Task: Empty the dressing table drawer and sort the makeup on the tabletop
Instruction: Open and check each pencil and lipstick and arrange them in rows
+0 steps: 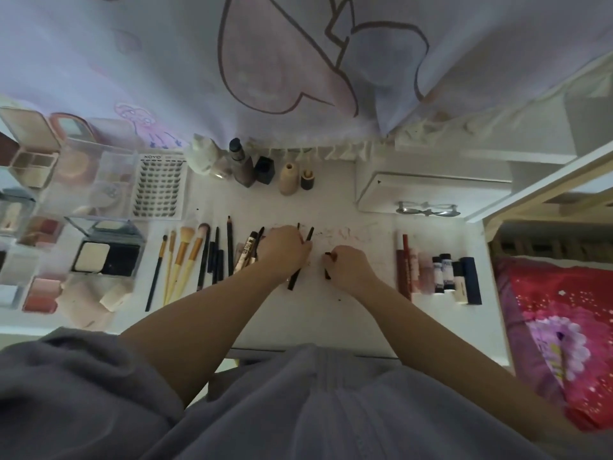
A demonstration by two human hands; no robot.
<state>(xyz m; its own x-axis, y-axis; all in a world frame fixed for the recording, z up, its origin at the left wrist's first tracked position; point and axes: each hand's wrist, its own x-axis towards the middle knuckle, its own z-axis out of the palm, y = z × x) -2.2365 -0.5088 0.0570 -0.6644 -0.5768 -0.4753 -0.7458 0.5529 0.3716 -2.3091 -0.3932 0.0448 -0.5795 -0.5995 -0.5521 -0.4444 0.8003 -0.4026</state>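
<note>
Left hand: the left hand (284, 249) is knuckles-up in the middle of the white tabletop (361, 293), fingers curled over a small bunch of thin black makeup pencils (293, 277). Their tips fan out on the far side of the knuckles and their ends stick out on the near side.
Right hand: the right hand (348, 265) is just right of it, fingers curled round a short black stick (327, 270). Whether that is a pencil or a loose cap cannot be told.
Sorted so far: yellow-handled makeup brushes (180, 260) and a row of long black liners (219, 257) lie side by side to the left. Dark red lip pencils and small tubes (438, 272) lie in a row to the right. Small bottles (262, 169) stand along the far edge. Compacts and a lash card (159, 185) fill the far left.
Drawer: not clearly in view, so whether it is emptied cannot be told.
Risk, slipping: the bunch is held loosely and fanned out. Lifting it in one go could let a pencil slide free and roll toward the near table edge.
Risk, knock-on: the left hand works right beside the liner row. A sweep leftward could nudge those and undo the lines.
Risk, smears: reddish and dark marks (335, 234) already stain the tabletop just beyond the hands. An uncapped tip dragged across would add more, or mark the grey clothing (298, 410) below.
Risk, mixing: similar black sticks are easily placed in the wrong group in this dim light.
</note>
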